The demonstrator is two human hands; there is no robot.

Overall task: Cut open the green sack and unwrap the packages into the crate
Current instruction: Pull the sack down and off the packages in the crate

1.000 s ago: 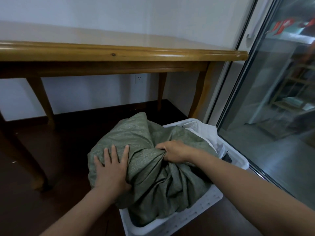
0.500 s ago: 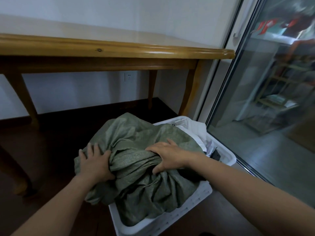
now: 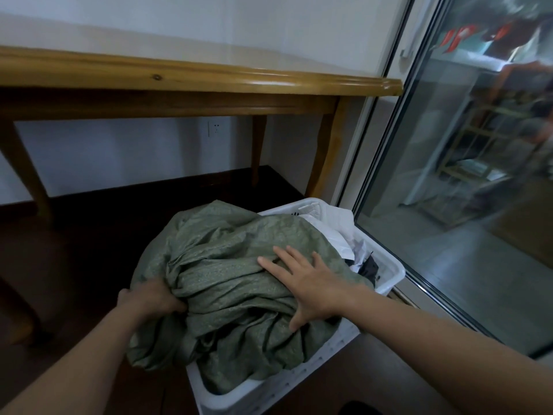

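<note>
The green sack (image 3: 236, 259) lies heaped in the white crate (image 3: 392, 272) on the floor. Its bulk fills most of the crate and its left side spills over the rim toward the dark floorboards. The left hand (image 3: 149, 298) has its fingers curled into a fold at the sack's left edge and holds a bunch of the woven cloth, probably to gather the slack and stop it sliding off the crate. The right hand (image 3: 309, 284) lies flat on top of the heap with fingers spread wide and holds nothing. It seems to be pressing the sack down, either to steady it or to feel for the packages inside. White wrapping (image 3: 329, 226) and something dark (image 3: 369, 268) show in the crate's far corner, just beside the sack, so some contents may already be out. No cutting tool is in view. Half a second ago the left hand rested on the cloth with its fingers laid over it, and now they are buried in the fold. The right hand, which clutched a bunch of cloth a second ago, has flattened and spread, and sits a little further toward the crate's far corner.
</note>
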